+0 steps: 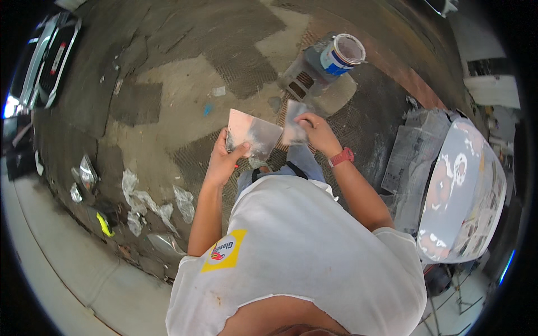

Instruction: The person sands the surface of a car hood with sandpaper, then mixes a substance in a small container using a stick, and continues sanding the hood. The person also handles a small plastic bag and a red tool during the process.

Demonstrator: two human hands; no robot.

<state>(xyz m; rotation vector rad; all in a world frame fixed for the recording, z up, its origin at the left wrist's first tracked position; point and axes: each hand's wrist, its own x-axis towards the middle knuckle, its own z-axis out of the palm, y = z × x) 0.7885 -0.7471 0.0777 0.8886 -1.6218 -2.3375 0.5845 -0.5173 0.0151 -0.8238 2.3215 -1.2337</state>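
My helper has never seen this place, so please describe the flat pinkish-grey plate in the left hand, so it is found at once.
From the large white T-shirt, look upward in the picture to the left hand. It holds a thin, flat, four-sided, pinkish-grey plate. Next to the narrower greyish plate in the right hand, this one is visibly wider and shows dark smears.

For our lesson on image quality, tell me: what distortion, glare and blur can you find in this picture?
Head view: black corners surround the fisheye image, and the pale surface at lower left has a curved edge; head view: white glare at the far left, beside the car; head view: the grey plate in the right hand looks smeared, perhaps by motion.
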